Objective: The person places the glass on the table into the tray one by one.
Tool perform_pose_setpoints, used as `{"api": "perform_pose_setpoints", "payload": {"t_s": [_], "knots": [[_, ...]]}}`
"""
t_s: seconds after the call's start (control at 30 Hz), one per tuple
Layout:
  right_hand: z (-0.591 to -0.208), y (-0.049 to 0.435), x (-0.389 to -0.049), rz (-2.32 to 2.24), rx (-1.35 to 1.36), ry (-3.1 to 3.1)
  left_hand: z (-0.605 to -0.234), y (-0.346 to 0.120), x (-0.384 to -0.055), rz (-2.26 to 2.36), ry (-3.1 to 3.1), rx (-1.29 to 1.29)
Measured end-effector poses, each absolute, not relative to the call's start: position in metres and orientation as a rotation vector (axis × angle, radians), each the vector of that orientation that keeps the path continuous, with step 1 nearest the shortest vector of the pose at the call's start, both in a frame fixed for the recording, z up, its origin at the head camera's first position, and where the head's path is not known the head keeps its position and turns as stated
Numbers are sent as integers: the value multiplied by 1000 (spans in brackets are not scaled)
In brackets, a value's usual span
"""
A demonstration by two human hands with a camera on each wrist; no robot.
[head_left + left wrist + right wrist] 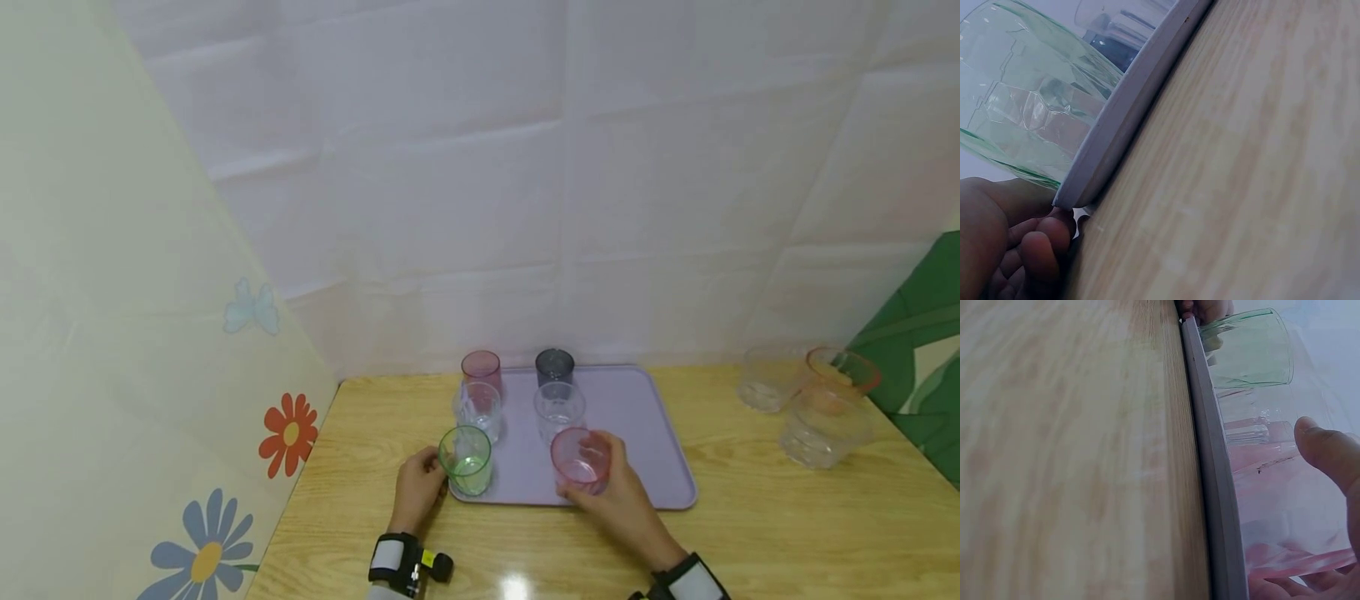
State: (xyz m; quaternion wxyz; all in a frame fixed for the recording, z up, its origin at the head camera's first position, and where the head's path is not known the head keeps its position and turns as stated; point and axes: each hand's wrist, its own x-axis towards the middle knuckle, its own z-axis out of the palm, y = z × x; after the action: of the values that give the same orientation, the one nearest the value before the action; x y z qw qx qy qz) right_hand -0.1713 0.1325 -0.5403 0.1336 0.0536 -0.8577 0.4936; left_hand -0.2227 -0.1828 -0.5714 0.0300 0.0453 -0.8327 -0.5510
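Note:
On the wooden table lies a lilac tray (622, 433) bearing several tumblers. My left hand (418, 487) pinches the tray's near left corner, thumb above the rim and fingers curled below it in the left wrist view. Right beside that thumb stands a green tumbler (471, 475). At the tray's front edge my right hand (618, 492) grips a pink tumbler (579, 471), thumb on the near side and fingers round the far side. Behind these stand two clear tumblers (558, 417), a dark grey tumbler (555, 367) and a dark pink tumbler (482, 371).
Off the tray at the right, a clear glass (765, 387) stands by another clear glass (817, 437) and an orange-rimmed glass (840, 375); these two overlap in view. A pale sheet (465, 208) hangs behind the table (750, 517), and a flower-printed sheet (150, 375) borders the left.

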Motion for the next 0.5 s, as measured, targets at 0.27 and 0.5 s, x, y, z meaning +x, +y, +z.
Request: {"api": "perform_pose_setpoints", "payload": {"t_s": [0.27,0.5], "knots": [[-539,128,-172,1457,167,-2487,-570,-183,-222,-1690,-2576,147],[-539,126,-173,1444,157,-2497,-571,-182,-222,-1681,-2579,153]]}}
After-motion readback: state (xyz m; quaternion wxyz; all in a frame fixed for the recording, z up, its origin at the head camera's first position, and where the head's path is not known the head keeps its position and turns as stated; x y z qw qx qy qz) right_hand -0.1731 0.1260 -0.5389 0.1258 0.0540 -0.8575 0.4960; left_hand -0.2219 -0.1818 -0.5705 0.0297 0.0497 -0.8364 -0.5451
